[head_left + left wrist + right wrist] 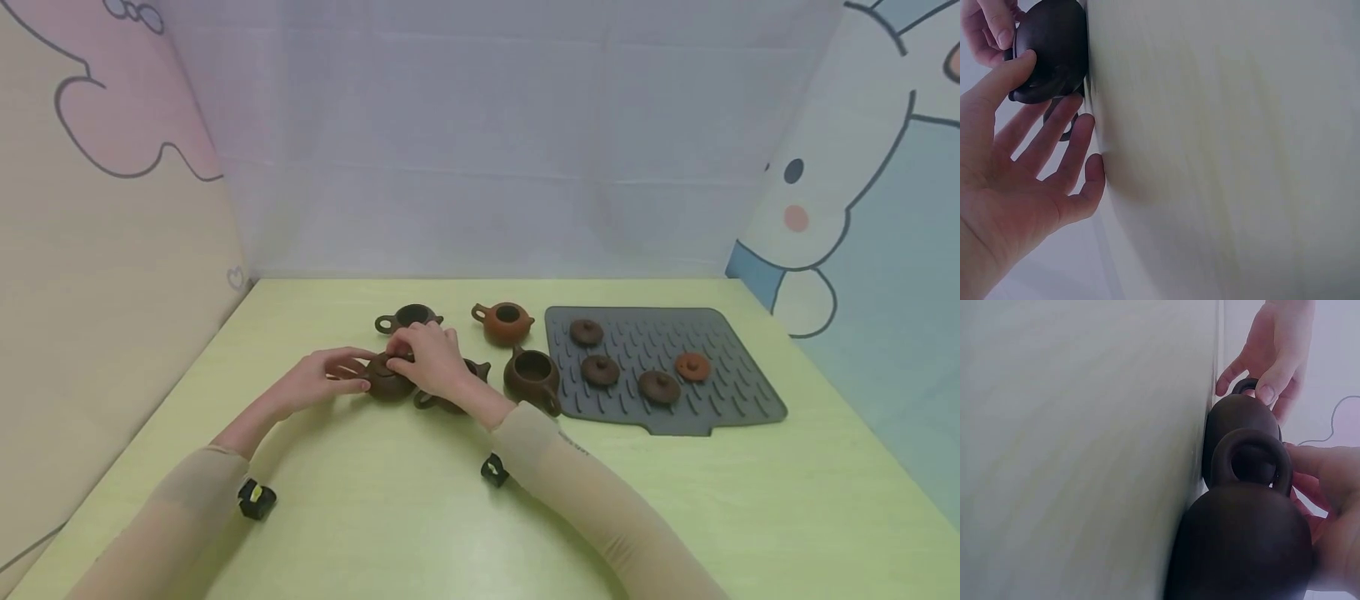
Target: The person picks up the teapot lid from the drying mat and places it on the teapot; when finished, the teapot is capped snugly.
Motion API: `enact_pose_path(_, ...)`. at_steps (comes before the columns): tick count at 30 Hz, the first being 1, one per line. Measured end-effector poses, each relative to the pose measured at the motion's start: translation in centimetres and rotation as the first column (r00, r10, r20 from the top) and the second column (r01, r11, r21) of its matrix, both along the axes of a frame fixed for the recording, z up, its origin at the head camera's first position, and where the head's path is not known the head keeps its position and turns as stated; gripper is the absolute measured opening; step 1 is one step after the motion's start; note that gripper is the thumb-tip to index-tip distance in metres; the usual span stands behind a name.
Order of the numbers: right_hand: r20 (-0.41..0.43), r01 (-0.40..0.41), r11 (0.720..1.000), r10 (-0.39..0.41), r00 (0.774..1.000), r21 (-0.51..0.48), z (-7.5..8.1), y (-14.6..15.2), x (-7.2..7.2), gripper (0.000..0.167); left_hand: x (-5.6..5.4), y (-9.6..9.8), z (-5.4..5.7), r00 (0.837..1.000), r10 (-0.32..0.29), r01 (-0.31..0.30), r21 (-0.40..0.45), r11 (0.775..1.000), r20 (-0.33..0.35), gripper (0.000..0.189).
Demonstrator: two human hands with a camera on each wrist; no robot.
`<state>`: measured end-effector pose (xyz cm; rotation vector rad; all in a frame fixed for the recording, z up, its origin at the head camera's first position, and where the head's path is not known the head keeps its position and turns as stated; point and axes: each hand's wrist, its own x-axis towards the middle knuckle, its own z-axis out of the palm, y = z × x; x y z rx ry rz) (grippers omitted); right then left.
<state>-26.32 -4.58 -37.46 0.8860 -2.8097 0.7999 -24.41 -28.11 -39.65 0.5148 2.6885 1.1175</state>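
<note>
A dark brown teapot (pixel 388 386) sits on the table at the left of a group of teapots. My left hand (pixel 318 385) steadies it from the left, thumb on its near side and the other fingers spread around the far side. Over its top, my right hand (pixel 433 357) pinches the small dark lid, which the fingers mostly hide. In the left wrist view the thumb of my left hand (pixel 1016 169) lies against the teapot (pixel 1057 50). Seen from the right wrist, a second dark teapot (pixel 1241 550) with a ring handle stands in front of the held one (pixel 1235 425).
Behind the hands stand a lidless dark teapot (pixel 411 315) and a reddish-brown one (pixel 506 323). Another open dark teapot (pixel 531 379) stands beside the grey ridged mat (pixel 738 408). Several lids lie on the mat, including an orange-brown lid (pixel 692 367).
</note>
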Motion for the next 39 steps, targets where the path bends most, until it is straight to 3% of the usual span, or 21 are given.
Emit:
enact_pose_path(10,-0.016,-0.003,1.0,0.003,1.0,0.011,-0.3,0.1,0.1,0.013,0.2,0.2,-0.1,0.999,0.023,-0.024,0.026,0.999,0.04,0.05)
enact_pose_path(19,-0.044,-0.001,1.0,0.001,0.999,0.012,0.4,1.0,0.8,0.033,0.2,0.4,0.4,1.0,-0.011,0.011,-0.005,1.0,-0.018,0.054)
enact_pose_path(26,-0.086,-0.007,0.999,0.011,0.996,0.037,0.6,2.5,1.8,0.045,0.6,1.0,0.5,0.998,0.001,-0.003,-0.037,0.999,-0.065,0.071)
enact_pose_path(32,-0.113,-0.022,1.0,0.022,0.993,0.007,0.5,4.9,2.5,0.05,0.8,1.0,0.3,0.996,0.012,-0.013,-0.016,1.0,-0.085,0.078)
enact_pose_path(36,-0.153,-0.019,1.0,0.015,0.988,-0.023,0.5,7.0,3.0,0.051,0.9,1.4,0.2,0.987,0.019,-0.023,-0.027,0.999,-0.159,0.077)
enact_pose_path(39,-0.189,-0.01,0.999,0.002,0.982,-0.041,0.6,8.7,3.3,0.053,1.0,2.0,0.2,0.965,0.027,-0.04,-0.042,0.998,-0.259,0.075)
